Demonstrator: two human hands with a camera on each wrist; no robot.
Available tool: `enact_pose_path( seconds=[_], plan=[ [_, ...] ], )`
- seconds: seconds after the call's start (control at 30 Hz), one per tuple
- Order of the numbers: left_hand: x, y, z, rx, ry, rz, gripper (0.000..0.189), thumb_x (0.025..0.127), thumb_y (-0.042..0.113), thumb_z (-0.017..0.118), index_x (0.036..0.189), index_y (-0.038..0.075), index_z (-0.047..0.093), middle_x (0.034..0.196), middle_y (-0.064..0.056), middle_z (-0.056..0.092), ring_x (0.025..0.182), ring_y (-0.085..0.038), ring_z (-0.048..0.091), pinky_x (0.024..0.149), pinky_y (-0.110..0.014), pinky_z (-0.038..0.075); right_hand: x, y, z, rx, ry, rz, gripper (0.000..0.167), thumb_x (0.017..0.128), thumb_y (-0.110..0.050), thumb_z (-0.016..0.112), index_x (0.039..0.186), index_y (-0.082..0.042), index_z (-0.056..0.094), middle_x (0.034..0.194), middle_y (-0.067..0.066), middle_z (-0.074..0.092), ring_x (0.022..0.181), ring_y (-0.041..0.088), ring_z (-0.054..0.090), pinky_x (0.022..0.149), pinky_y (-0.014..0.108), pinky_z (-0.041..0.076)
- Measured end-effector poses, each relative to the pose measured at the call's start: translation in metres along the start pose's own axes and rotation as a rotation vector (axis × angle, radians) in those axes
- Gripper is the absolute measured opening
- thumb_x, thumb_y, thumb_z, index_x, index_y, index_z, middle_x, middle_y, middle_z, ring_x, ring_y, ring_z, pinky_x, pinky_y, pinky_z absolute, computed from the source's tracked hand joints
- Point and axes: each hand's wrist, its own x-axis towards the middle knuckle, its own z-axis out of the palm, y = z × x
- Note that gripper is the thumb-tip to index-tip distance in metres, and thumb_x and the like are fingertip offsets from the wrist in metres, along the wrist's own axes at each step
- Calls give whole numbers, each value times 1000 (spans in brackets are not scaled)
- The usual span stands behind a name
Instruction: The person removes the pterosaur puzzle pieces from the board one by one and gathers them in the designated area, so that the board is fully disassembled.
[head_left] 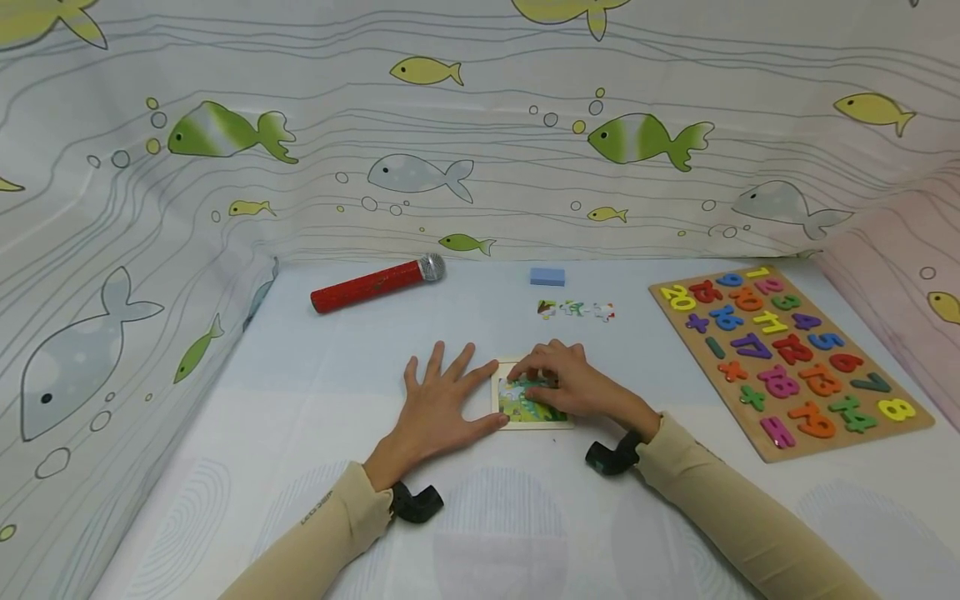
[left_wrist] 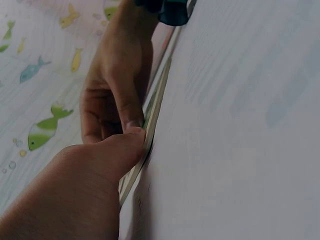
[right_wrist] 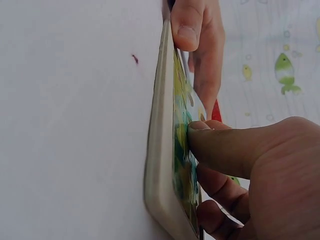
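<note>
A small jigsaw puzzle (head_left: 517, 407) in a pale wooden frame lies on the table, its picture green and yellow. My left hand (head_left: 442, 408) is spread flat at the puzzle's left side, with thumb and index fingertips at the frame's edge. The left wrist view shows that thumb (left_wrist: 127, 150) against the rim. Over the puzzle, my right hand (head_left: 566, 379) bends its fingers down to the picture. In the right wrist view its thumb (right_wrist: 215, 142) touches the puzzle surface (right_wrist: 181, 150), other fingertips close behind. I cannot tell whether a piece is pinched there.
Several loose jigsaw pieces (head_left: 572, 309) lie beyond the puzzle, with a blue block (head_left: 547, 277) behind them. A red microphone (head_left: 367, 286) rests at the back left. On the right is a wooden number board (head_left: 731, 408). Fish-printed cloth (head_left: 510, 167) walls the table's back and sides.
</note>
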Motion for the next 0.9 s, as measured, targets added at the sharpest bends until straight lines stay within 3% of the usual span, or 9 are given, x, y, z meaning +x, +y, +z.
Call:
enact_pose_path(
  seconds=[0.4,0.57,0.9],
  plan=[
    [0,-1,0,-1,-3,0,82,85,80,52,155,41,40,170,-2,25,158,-46,9,115,-77,4,1,-1,1,18,41,-48,21,91,-15,76,112,-22,75,93,-4,64,83,19,43,78,39,21],
    [0,-1,1,2,6,8,82,85,81,52,155,41,40,170,-3,27,157,-47,11,114,-77,5,1,-1,3,40,51,-77,17,92,-15,75,108,-20,73,99,-7,69,85,21,45,78,38,23],
    [0,-1,2,-3,0,5,81,85,79,53,155,42,40,170,-3,26,157,-47,10,114,-77,4,2,-2,4,66,56,-58,14,92,-15,75,106,-20,72,93,-11,67,84,17,48,81,39,24]
  ],
)
